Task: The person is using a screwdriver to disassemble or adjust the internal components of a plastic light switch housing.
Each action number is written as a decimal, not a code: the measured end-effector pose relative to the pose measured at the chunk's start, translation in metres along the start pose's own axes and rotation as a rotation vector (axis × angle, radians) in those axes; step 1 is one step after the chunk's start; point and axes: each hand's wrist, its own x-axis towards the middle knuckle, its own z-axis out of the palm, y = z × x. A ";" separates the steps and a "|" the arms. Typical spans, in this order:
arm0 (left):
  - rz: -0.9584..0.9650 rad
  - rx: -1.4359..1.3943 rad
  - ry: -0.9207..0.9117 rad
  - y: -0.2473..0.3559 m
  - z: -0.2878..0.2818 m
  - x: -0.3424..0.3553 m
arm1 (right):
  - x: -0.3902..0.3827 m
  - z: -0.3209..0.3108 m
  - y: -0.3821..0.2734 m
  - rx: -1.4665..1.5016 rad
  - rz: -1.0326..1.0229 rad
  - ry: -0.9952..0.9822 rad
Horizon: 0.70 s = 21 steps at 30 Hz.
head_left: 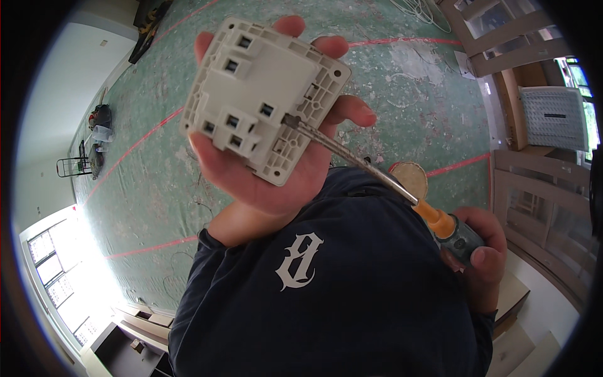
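My left hand (pixel 264 188) grips a square off-white plastic electrical fitting (pixel 289 81), a switch or socket, from beneath, its back with several square terminal openings facing up and my fingertips showing past its edges. My right hand (pixel 483 251) is wrapped round the orange and dark green handle of a screwdriver (pixel 364 163). The long metal shaft runs up to the left, its tip resting at the fitting beside a terminal opening, just right of the middle.
Green floor covering (pixel 132 188) with red tape lines lies below, with a round tub (pixel 411 182) beyond my body. A folded trolley (pixel 72 166) and bags stand along the left wall. Brown framed panels (pixel 527 213) line the right; cabinets (pixel 129 349) sit lower left near a bright window.
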 end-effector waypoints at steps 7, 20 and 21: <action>0.007 0.045 -0.054 0.012 -0.002 0.000 | 0.010 -0.012 0.012 -0.157 -0.105 -0.117; 0.044 0.040 0.026 0.021 -0.006 0.003 | 0.041 0.007 0.010 -1.621 -1.062 0.065; 0.091 0.102 -0.022 0.020 -0.010 0.004 | 0.042 0.006 0.013 -1.710 -1.190 0.123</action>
